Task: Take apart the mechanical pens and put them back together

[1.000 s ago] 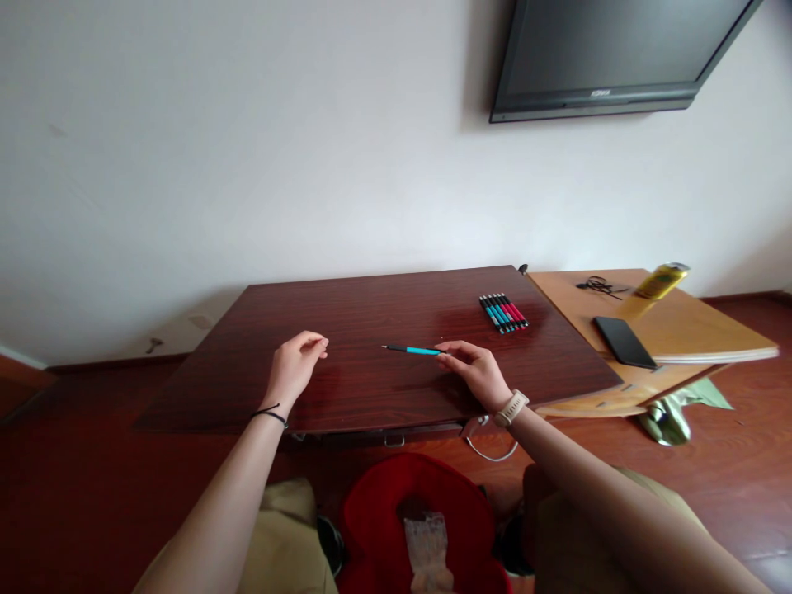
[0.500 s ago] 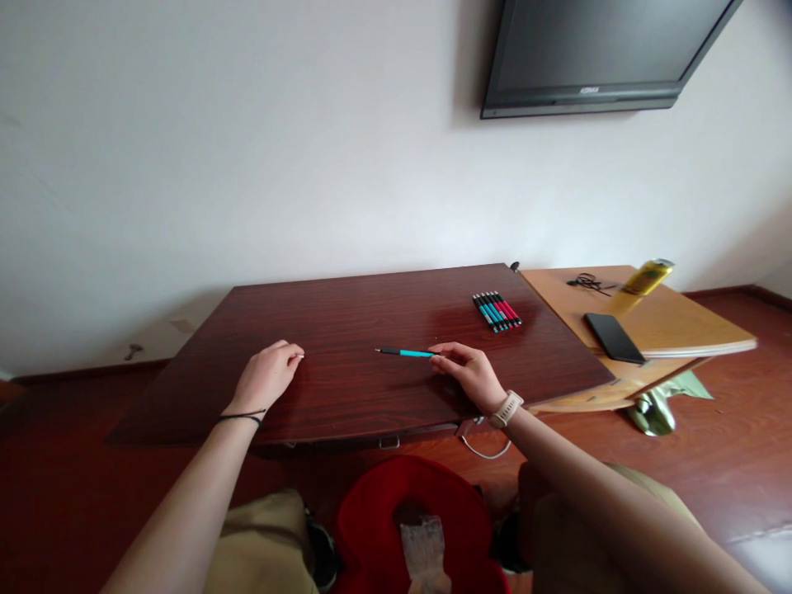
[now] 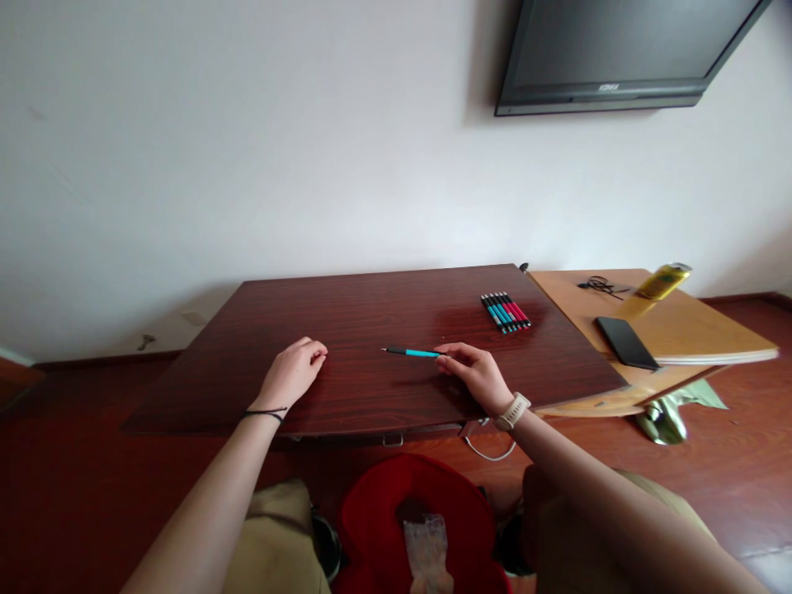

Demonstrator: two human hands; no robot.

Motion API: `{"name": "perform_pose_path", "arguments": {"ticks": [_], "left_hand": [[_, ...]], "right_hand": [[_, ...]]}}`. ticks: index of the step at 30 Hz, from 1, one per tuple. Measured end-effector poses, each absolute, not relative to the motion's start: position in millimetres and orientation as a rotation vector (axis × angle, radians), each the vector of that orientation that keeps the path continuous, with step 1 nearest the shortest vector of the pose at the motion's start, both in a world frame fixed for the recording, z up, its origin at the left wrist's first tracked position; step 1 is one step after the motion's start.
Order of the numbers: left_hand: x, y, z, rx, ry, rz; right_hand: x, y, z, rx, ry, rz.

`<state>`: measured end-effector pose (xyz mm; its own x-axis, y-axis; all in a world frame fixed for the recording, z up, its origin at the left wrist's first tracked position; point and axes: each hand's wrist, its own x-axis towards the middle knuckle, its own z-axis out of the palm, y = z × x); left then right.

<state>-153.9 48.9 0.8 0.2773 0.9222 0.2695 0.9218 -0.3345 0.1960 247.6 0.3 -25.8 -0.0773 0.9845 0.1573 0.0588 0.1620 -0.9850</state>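
A slim pen (image 3: 419, 353) with a light blue barrel, dark grip and thin metal tip is pinched at its rear end by my right hand (image 3: 478, 378). It lies nearly level, tip to the left, just over the dark wooden table (image 3: 346, 309). My left hand (image 3: 293, 373) is closed left of the tip, fingers curled and apart from the pen. Whatever those fingers hold is hidden. Beyond my right hand, a neat row of several blue and red pens (image 3: 506, 313) lies side by side on the table.
A lighter wooden table (image 3: 711, 330) adjoins at the right, carrying a black phone (image 3: 626, 341), a dark cable (image 3: 601, 286) and a tilted yellow can (image 3: 664, 281). Below, a clear plastic bag (image 3: 426, 544) rests on a red cushion (image 3: 365, 503). A television (image 3: 610, 49) hangs on the wall.
My left hand has moved right, closer to the pen tip. The small whitish piece that showed at its fingertips is now out of sight. My right hand still pinches the pen.
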Motion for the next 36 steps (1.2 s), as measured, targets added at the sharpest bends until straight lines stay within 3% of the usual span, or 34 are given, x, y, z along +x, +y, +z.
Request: {"name": "perform_pose_path", "arguments": {"ticks": [21, 29, 36], "left_hand": [[-138, 54, -4, 2.422, 1.728, 0.656], [-109, 50, -1, 1.875, 1.400, 0.978], [-77, 36, 4, 1.658, 1.235, 1.003]], "right_hand": [[246, 1, -26, -1.116, -1.414, 1.097], [246, 1, -27, -1.120, -1.422, 1.072], [245, 0, -24, -1.116, -1.432, 1.091]]}}
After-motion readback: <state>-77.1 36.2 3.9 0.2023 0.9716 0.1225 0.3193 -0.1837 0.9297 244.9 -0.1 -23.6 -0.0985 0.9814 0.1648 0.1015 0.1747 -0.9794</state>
